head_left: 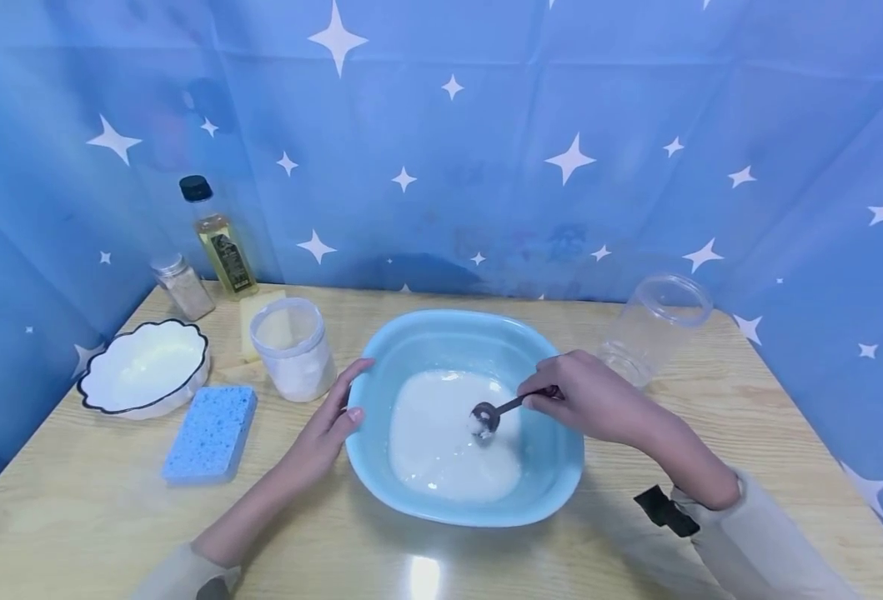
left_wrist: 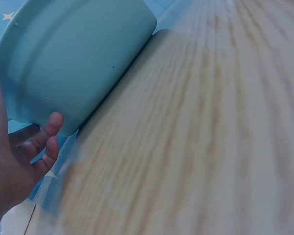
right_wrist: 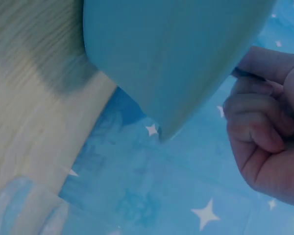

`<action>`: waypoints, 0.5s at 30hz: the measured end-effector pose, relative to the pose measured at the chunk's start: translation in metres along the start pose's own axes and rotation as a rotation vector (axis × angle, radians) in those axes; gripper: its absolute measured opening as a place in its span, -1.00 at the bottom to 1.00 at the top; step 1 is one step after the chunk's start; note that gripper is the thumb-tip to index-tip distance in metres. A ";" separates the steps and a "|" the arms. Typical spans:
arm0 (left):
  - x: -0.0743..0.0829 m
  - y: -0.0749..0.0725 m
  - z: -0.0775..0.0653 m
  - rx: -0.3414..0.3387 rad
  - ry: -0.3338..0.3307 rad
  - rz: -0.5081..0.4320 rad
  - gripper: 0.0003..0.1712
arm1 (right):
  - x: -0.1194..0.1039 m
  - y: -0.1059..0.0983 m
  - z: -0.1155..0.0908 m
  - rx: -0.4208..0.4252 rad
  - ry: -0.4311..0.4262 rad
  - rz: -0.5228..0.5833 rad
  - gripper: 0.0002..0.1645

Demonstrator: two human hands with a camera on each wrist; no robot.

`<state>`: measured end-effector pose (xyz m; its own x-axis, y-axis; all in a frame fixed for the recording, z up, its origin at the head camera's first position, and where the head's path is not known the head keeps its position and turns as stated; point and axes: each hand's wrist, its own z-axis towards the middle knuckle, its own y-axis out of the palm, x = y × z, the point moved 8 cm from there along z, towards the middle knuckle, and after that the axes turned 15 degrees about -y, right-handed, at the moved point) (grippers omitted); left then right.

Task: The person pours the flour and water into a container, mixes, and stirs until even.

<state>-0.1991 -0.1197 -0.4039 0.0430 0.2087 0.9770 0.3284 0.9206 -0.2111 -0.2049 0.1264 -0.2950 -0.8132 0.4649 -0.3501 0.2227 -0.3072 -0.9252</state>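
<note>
A light blue plastic basin (head_left: 465,515) stands on the table with milky white liquid (head_left: 441,467) in it. At the basin's left side my left hand (head_left: 328,421) holds the rim, thumb and index finger at the edge; in the left wrist view two fingers (left_wrist: 50,129) of it curve beside the outer wall. My right hand (head_left: 587,396), over the right rim, pinches the handle of a dark measuring spoon (head_left: 484,415). White stuff clings to the spoon's round bowl, which is at the liquid's surface. In the right wrist view the basin wall hides most of the spoon.
Left of the basin are a jar of white powder (head_left: 298,367), a blue sponge (head_left: 212,433), a white scalloped dish (head_left: 144,371), a shaker (head_left: 184,287), an oil bottle (head_left: 227,254) and a pale yellow sheet (head_left: 249,321). A clear plastic jar (head_left: 647,333) stands behind my right hand.
</note>
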 end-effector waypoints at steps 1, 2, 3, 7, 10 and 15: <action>0.001 0.000 0.000 0.000 0.002 -0.002 -0.42 | 0.000 -0.001 0.000 -0.002 -0.002 -0.005 -0.89; 0.001 0.000 0.001 -0.001 0.005 -0.002 -0.42 | 0.000 -0.003 -0.001 -0.006 -0.004 -0.012 -0.89; 0.002 0.000 0.002 -0.002 0.005 -0.001 -0.42 | 0.000 -0.003 -0.001 -0.012 -0.008 -0.014 -0.89; 0.003 0.001 0.002 -0.009 0.001 0.002 -0.42 | -0.006 0.002 0.000 -0.049 -0.049 0.065 -0.88; 0.002 -0.001 -0.001 -0.007 -0.003 -0.006 -0.42 | -0.015 0.015 0.009 -0.083 -0.100 0.152 -0.88; 0.001 0.001 -0.001 -0.024 0.001 -0.032 -0.42 | -0.028 0.028 0.025 -0.094 -0.152 0.174 -0.89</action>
<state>-0.1978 -0.1193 -0.4033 0.0332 0.1785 0.9834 0.3518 0.9189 -0.1786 -0.1899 0.0838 -0.3077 -0.8283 0.2797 -0.4855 0.4091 -0.2901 -0.8651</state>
